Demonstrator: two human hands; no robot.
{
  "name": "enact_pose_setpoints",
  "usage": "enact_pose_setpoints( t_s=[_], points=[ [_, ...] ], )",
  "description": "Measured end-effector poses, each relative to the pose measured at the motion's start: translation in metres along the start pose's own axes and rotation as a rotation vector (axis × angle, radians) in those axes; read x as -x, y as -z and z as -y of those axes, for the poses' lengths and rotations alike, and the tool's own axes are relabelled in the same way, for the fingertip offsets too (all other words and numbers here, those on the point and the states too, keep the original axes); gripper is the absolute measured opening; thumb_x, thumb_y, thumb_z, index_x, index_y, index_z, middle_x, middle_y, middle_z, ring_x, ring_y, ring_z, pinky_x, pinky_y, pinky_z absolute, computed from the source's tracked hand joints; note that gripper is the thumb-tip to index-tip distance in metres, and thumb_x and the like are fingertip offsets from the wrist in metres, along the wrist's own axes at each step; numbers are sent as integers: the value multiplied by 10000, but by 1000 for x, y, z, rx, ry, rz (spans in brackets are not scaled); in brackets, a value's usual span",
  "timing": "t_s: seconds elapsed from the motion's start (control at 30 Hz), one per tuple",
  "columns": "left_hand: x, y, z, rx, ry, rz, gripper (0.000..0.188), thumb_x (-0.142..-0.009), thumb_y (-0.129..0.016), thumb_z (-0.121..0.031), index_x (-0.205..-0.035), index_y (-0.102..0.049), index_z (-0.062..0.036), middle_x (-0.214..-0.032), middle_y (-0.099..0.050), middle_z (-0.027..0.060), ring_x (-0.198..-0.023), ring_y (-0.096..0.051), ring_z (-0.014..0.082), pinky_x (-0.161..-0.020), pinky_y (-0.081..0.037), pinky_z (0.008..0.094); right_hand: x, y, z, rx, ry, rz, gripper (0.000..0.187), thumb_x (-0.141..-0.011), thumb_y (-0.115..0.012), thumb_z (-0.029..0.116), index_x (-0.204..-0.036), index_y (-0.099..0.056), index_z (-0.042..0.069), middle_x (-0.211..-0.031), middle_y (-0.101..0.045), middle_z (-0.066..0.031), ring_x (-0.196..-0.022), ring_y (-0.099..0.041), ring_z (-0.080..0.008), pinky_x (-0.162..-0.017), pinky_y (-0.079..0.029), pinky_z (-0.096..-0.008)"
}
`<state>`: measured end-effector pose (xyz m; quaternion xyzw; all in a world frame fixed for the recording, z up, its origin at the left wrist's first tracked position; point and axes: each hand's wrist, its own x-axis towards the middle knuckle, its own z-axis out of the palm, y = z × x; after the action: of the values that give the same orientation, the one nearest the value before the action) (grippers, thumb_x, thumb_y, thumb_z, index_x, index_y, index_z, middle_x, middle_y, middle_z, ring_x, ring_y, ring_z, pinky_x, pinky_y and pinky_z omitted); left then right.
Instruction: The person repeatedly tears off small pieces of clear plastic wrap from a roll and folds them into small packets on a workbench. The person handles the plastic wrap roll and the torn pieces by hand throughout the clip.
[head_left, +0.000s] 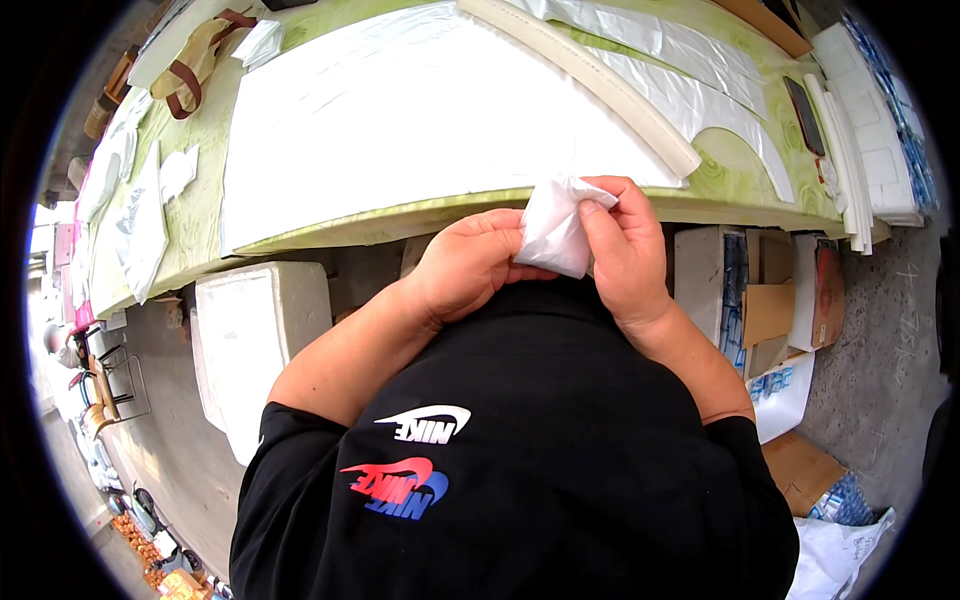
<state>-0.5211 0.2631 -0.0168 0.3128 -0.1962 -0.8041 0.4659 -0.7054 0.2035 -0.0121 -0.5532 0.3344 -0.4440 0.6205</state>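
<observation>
1. The person is standing at the near edge of a long tabletop (330,225) covered in a green patterned cloth, and both hands are working just in front of that edge, above the black shirt (520,450).
2. The left hand (465,265) is curling closed, its fingers tucked under the lower side of a small white plastic bag (555,230); the thumb is hidden, so how firmly it is gripping is hard to tell.
3. The right hand (625,250) is pinching the bag's upper corner between thumb and fingertips, with the remaining fingers bent loosely behind it.
4. The bag is hanging between the two hands, off the tabletop, level with its near edge and toward its right half.
5. On the tabletop a large white sheet (400,110) is lying flat along the near edge, and a pale foam strip (600,85) is running diagonally toward the far edge.
6. White foam boxes (255,340) are standing on the floor below the near edge.
7. Judging by the grip, the step in hand is teasing the bag's mouth apart; the next move is calling for a light rub of the pinched layers so that they separate without tearing.
</observation>
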Motion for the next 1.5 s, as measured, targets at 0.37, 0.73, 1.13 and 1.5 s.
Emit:
enact_pose_setpoints(
  t_s=[0.37,0.73,1.13,1.5],
  points=[
    [-1,-6,0,-410,-12,-133,313,-1038,-593,-175,-1292,-610,8,-1177,-682,62,-1064,-641,134,-944,-533,311,-2,1,-6,-13,-90,3,179,-991,-539,57,-1163,-565,16,-939,-613,-24,-806,-522,-62,-729,-450,-228],
    [-2,-4,4,-208,-209,-360,239,-1055,-529,-117,-1246,-594,11,-1227,-662,114,-1141,-638,217,-996,-535,409,-4,-6,-9,-105,-67,-15,477,-943,-640,36,-1358,-405,17,-1160,-516,-66,-959,-521,-106,-864,-491,-261],
    [-4,-11,-1,97,-323,-388,270,-1064,-474,-104,-1320,-474,-17,-1357,-568,131,-1230,-580,245,-1067,-466,430,0,-12,-11,461,165,157,576,-934,-696,128,-1454,-469,30,-1313,-521,-127,-1040,-562,-196,-869,-511,-311],
    [-5,-12,3,58,-300,-353,294,-1065,-473,-101,-1346,-469,-17,-1365,-559,133,-1273,-541,251,-1117,-416,461,-3,-11,-21,205,-8,-1,263,-944,-706,142,-1139,-591,9,-1003,-629,-55,-841,-594,-124,-745,-516,-271]
  ],
)
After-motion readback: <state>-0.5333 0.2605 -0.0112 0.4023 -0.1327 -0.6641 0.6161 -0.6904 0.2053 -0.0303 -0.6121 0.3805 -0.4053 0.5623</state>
